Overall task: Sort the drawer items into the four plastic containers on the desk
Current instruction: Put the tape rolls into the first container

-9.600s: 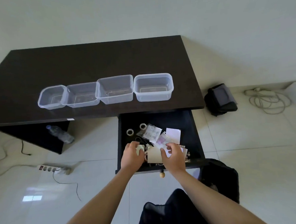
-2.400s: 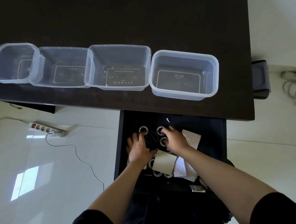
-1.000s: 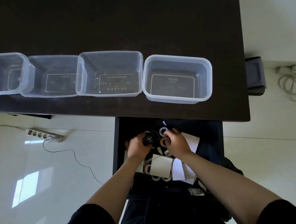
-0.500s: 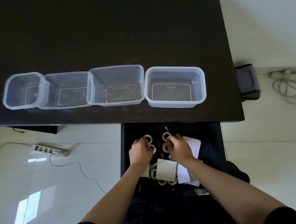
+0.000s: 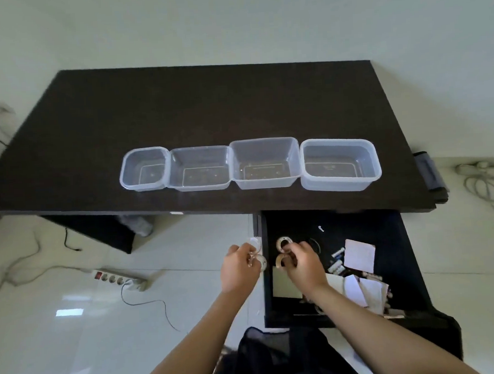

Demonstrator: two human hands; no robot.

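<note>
Several clear plastic containers stand in a row on the dark desk: a small one at the left, then two, and a whiter one at the right. All look empty. Below the desk's right end the black drawer is pulled out. My left hand is lifted just left of the drawer, closed on tape rolls. My right hand is over the drawer's left part, closed on tape rolls. Papers, batteries and a black band remain in the drawer.
A power strip with cables lies on the tiled floor at the left. A plastic bottle stands under the desk. A dark pouch and a coiled white cable lie at the right. My dark-clad lap fills the bottom.
Both hands have lifted out of the drawer with tape rolls, the left one moving left past the drawer's side. The view has tilted up and back, showing the whole desk.
</note>
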